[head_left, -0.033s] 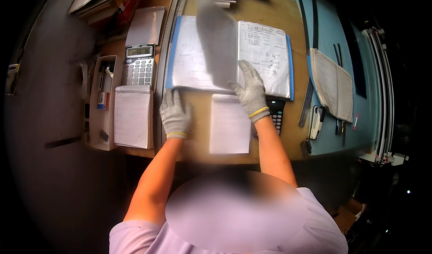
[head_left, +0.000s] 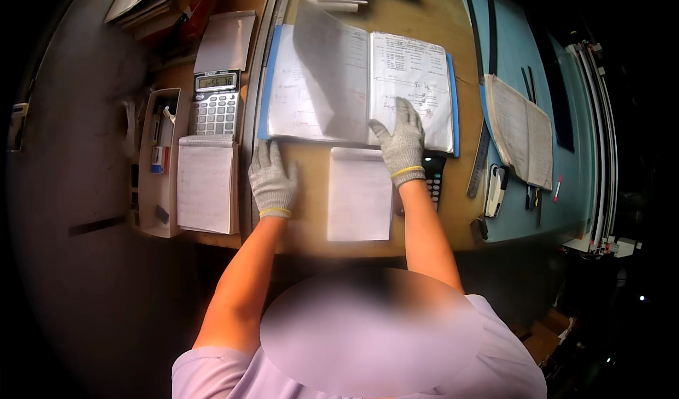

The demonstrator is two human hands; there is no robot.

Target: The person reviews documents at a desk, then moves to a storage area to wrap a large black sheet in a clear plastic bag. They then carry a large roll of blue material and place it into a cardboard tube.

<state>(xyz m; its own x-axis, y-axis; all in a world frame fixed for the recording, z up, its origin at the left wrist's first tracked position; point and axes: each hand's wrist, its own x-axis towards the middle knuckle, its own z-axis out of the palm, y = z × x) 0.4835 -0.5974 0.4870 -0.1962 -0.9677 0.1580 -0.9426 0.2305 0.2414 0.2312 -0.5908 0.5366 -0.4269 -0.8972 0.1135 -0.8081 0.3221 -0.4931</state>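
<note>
Head cam, wide fisheye: close above desk [head_left: 309, 187], facing down; left hand [head_left: 271, 178], right hand [head_left: 404, 143] near mid-frame; edges bow at rim.

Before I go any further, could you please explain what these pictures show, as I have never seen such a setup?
There is no machine here, only a person's left hand and right hand, in grey knitted gloves. A wide fisheye camera on the person's head looks down on the hands, so straight edges bend. On the table lies an open blue folder, with one page lifted. The right hand is over the right-hand page; the left is spread near the folder's lower left corner. Neither appears to grip anything. Nearer the person are a white notepad and a partly hidden dark calculator. Further left lie a grey calculator and a long tray.
</note>
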